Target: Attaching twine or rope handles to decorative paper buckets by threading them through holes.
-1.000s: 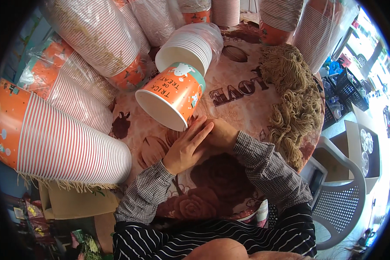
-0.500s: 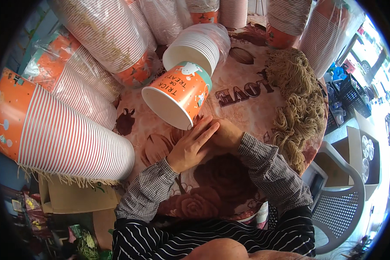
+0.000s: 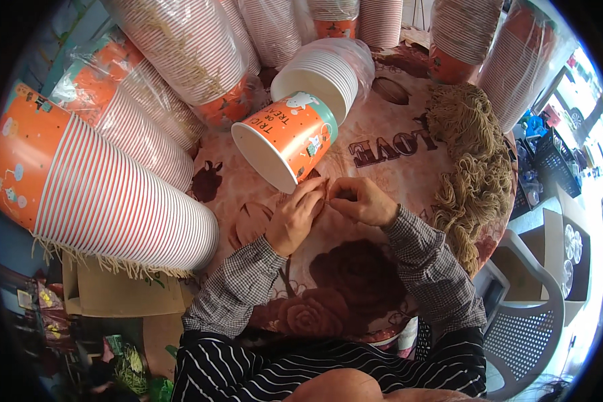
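An orange printed paper cup (image 3: 295, 137) with a green base lies on its side, its white mouth tipped toward me. Right at its lower rim is my left hand (image 3: 297, 218), fingers bent and drawn together. Just to the right, my right hand (image 3: 363, 201) pinches with thumb and forefinger, the two hands' fingertips nearly meeting. Whatever sits between the fingertips is too small to make out. Behind the cup lies a short stack of white-rimmed cups (image 3: 321, 77) in clear plastic. A heap of tan twine (image 3: 472, 174) is along the table's right side.
A long stack of cups (image 3: 124, 191) leans at the left, and several plastic-wrapped stacks (image 3: 174, 50) stand behind it and along the back. The round table has a flowered cloth (image 3: 362, 275). To the right are a grey plastic chair (image 3: 526, 335), an open carton and a black crate (image 3: 555, 161).
My right hand has come away from the left one, moving slightly right, and now shows a pinch. My left fingers have curled in. The whole view has shifted a little.
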`<state>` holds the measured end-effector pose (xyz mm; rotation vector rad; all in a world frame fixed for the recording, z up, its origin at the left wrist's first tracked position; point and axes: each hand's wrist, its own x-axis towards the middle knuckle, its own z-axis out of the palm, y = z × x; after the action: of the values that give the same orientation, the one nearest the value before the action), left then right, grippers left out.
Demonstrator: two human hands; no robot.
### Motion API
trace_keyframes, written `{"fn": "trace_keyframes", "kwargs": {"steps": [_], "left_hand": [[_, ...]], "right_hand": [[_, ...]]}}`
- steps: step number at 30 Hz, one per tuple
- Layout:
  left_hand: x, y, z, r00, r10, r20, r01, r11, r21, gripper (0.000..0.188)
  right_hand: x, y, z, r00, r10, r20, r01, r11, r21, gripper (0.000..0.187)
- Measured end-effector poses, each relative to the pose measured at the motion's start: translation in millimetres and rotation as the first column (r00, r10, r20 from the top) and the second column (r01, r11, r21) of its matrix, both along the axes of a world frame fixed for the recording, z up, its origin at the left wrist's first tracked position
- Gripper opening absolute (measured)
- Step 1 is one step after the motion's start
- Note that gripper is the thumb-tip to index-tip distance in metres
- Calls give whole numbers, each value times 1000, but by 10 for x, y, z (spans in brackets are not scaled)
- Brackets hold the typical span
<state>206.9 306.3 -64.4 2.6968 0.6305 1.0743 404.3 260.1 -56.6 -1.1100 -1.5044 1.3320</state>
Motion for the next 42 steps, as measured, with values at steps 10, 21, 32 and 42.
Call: {"fn": "trace_keyframes", "kwargs": {"steps": [10,21,32,42], "left_hand": [[-128,-44,212,963,-79,259,111,988,-111,15],[-143,-682,1678,303,-360,882,951,166,-260,8],[-156,-723,1553,276,-336,900,959,34,-282,12],[-86,-715,1503,206,-359,911,964,-87,-252,19]], "right_hand": [[82,84,-150,993,-115,-41,113,993,-36,12],[89,150,-267,997,-76,-34,73,993,-96,11],[83,121,-176,996,-87,5,87,993,-85,10],[54,136,-252,998,-49,-28,48,998,-44,10]]}}
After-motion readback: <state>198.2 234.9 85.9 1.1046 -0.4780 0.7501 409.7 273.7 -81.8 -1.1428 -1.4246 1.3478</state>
